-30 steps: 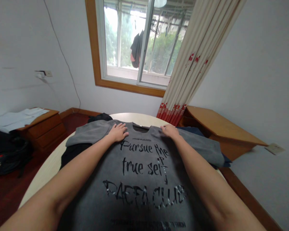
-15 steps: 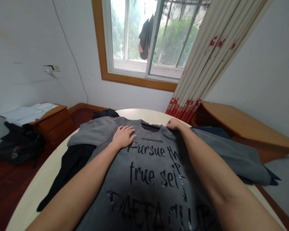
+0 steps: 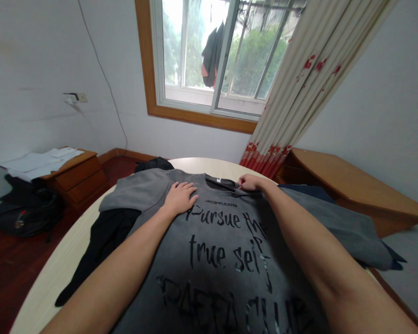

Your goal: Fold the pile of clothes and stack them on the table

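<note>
A dark grey T-shirt with black lettering lies spread front side up, its neckline toward the window. My left hand rests flat on the chest, left of the collar, fingers spread. At the right end of the neckline, my right hand pinches the fabric by the shoulder. A white label shows inside the collar. The shirt's left sleeve reaches out over a black garment; on the right, beyond my forearm, grey fabric lies over dark blue cloth.
The round, pale table carries the clothes. A wooden drawer cabinet with papers stands at left, a black bag beside it on the floor. A wooden desk is at right, near a curtain by the window.
The right end of the collar has been lifted and shifted slightly by my right hand, and more of the inner label shows. My left hand stays on the chest.
</note>
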`<state>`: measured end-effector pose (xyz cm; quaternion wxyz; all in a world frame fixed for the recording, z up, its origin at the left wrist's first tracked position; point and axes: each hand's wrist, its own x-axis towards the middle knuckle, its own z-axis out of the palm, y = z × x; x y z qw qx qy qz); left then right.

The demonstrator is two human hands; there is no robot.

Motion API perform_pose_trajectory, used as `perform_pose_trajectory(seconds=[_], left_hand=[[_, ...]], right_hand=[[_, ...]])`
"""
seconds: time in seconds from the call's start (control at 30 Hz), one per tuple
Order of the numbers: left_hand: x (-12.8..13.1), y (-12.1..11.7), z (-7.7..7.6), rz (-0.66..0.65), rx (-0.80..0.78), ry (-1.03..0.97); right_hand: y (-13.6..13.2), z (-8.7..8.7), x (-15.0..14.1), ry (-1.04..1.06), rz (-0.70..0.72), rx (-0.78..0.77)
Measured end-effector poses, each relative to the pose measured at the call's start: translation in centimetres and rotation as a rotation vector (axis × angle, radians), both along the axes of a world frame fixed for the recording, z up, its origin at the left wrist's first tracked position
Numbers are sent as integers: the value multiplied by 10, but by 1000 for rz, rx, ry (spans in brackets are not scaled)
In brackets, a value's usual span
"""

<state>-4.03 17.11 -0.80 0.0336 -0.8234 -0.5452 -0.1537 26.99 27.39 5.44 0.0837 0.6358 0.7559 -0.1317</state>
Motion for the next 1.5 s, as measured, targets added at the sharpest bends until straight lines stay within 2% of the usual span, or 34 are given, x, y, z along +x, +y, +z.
perform_pose_trajectory(seconds=[0.13,0.2,0.3,0.4,0.47,0.57,0.67,0.8,0.9,0.97,1.07,1.13,1.2,1.27,1.4,1.5], left_hand=[[4,-5,10,5,36,-2],[6,-7,15,8,52,-3],[8,-8,15,8,18,8],[6,-6,8,2,-31,42],[5,-5,4,4,-44,57],[4,-3,2,14,-64,60],[5,-2,2,26,-92,57],[3,-1,2,38,-109,60],[-1,1,5,56,-117,65],[1,-1,8,74,-115,72],[16,-11,10,65,-47,54],[32,-22,7,-13,-23,34],[43,-30,1,-108,-81,32],[46,-33,-5,-132,-167,40],[38,-29,-3,-55,-210,54],[43,-40,5,47,-254,85]], right_hand=[[9,3,6,13,-98,299],[12,-1,8,18,-139,391],[9,-13,7,-5,-201,414],[-4,-24,-2,-108,-238,433],[-17,-29,-13,-146,-242,514],[-37,-37,-29,-86,-191,610],[-51,-51,-36,10,-128,493],[-60,-61,-32,95,-148,330],[-75,-59,-42,95,-141,373],[-93,-58,-59,106,-69,407],[-125,-60,-84,145,53,362],[-142,-62,-91,159,53,342],[-153,-62,-86,164,1,339],[-160,-62,-68,161,-65,329],[-178,-58,-16,124,-190,316],[-199,-53,8,91,-278,318]])
